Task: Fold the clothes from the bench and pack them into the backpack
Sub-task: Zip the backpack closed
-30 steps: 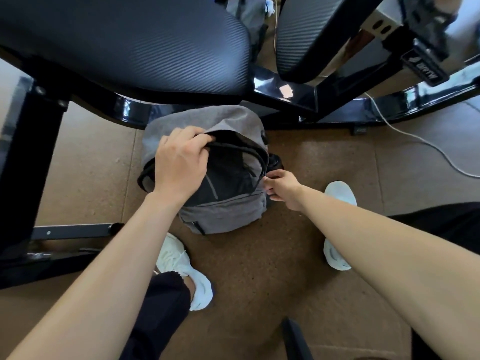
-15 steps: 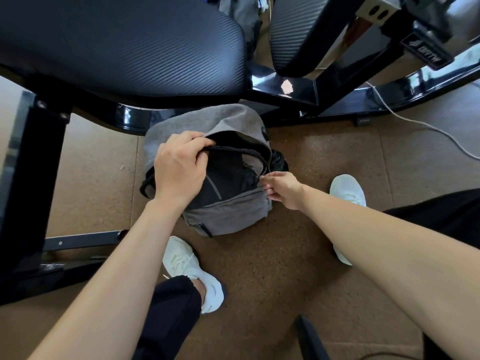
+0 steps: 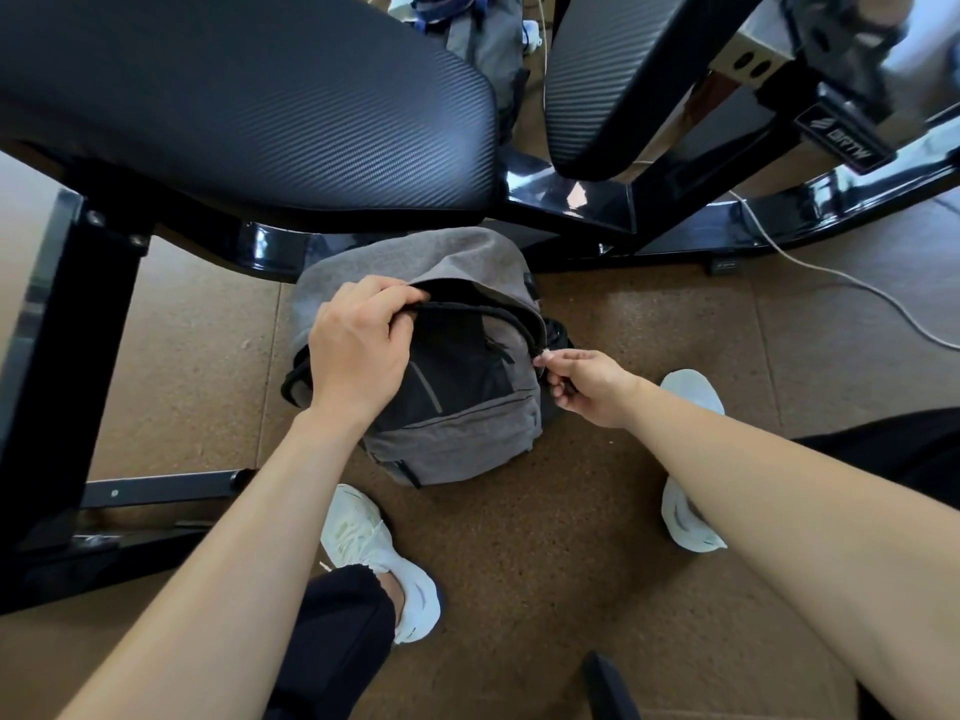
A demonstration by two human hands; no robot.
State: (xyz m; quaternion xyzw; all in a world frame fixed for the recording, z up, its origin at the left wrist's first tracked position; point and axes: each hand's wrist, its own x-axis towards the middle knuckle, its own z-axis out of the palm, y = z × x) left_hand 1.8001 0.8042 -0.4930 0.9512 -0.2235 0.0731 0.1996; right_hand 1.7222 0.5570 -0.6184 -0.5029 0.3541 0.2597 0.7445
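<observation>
Moved a little higher up the bag's side since before, the right hand (image 3: 592, 389) is pinched on the black zip (image 3: 522, 327). One big black padded bench (image 3: 260, 111) is set over the top of one grey cloth backpack (image 3: 457, 444), which is stood on the brown cork floor (image 3: 519, 563). Its open top edge is gripped by the curled left hand (image 3: 358, 356). Two white shoes are seen, the left shoe (image 3: 384, 558) below the backpack and the right shoe (image 3: 691, 527) beside it. One thin white cable (image 3: 852, 285) is laid at the right.

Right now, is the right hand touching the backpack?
Touching. The head view shows the right hand pinching the zipper pull at the side of the grey backpack.
</observation>
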